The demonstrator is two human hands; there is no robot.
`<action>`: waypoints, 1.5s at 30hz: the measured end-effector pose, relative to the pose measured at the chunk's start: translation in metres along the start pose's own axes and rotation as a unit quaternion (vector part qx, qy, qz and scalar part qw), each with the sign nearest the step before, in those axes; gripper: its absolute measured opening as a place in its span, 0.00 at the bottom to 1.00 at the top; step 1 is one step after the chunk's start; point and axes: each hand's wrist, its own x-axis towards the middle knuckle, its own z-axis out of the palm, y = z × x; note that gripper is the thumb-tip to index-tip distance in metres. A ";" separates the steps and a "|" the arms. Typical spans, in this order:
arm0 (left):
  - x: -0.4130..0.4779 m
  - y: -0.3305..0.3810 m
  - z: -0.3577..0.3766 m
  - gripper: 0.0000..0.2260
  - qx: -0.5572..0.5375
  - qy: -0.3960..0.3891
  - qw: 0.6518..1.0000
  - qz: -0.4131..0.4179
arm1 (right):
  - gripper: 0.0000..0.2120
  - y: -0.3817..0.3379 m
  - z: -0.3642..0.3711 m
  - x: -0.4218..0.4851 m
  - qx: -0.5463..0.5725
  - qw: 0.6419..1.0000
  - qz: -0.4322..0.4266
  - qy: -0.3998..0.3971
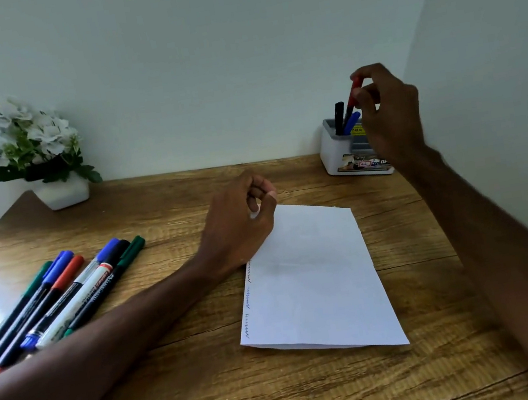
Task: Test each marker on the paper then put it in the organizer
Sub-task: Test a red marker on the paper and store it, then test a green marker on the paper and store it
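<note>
Right hand point(386, 113) is up at the far right corner of the desk point(199, 397), fingers pinched around a red marker point(354, 92) by its top end. That marker is tilted and pointing down into the white organizer point(334, 151), which sits right under and just left of the hand, pushed up against the wall. Two markers are in there standing up, a black one point(339, 116) and a blue one point(352, 123), both just left of the red one. Can't tell if the red marker's tip is touching the organizer's bottom, the hand blocks part of it.

Left hand point(241, 220) is resting mid-desk, loosely curled with nothing in it, sitting on the far left corner of the paper point(312, 278). That sheet lies flat a bit right of center, with a few small squiggly test lines running down its left edge.

Over on the near left there's a bunch of loose markers point(65, 298) lying side by side on the desk, caps in green, blue, red-orange and black, well apart from both hands, with the left forearm crossing just near of them. A white pot of white flowers point(25, 146) sits at the far left corner.
</note>
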 end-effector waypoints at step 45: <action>-0.015 0.024 -0.131 0.05 0.562 -0.169 0.792 -0.168 | 0.10 -0.124 0.024 -0.126 0.022 0.904 -0.179 -0.388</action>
